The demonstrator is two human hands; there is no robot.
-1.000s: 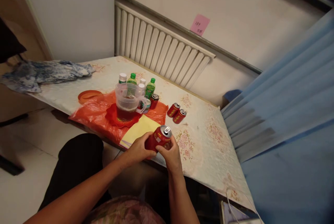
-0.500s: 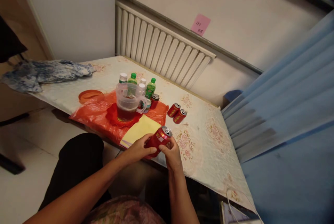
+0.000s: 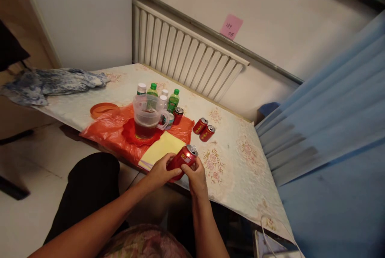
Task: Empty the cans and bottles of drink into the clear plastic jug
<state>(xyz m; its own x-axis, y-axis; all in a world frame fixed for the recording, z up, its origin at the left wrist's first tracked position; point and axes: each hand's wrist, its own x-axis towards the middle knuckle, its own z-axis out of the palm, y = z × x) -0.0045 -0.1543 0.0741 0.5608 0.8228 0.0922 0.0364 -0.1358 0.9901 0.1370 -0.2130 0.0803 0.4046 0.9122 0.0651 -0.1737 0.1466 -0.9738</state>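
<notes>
L hand (image 3: 161, 169) + R hand (image 3: 197, 178): grip pinching can (image 3: 180, 159), tilted, tab (image 3: 193, 148) up | jug (image 3: 140, 115) w/ dark liq. (image 3: 146, 130) on red tray (image 3: 127, 133) | 2 other cans (image 3: 207, 134) on tabletop (image 3: 233, 169)

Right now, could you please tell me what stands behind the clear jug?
Behind the clear jug stand white-capped bottles and green-capped bottles. The jug hides much of the lower parts of those directly behind it; their bases cannot be seen.

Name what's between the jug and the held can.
In the head view, the red dish's rim, then a yellow sheet, lie between jug and held can.
</notes>
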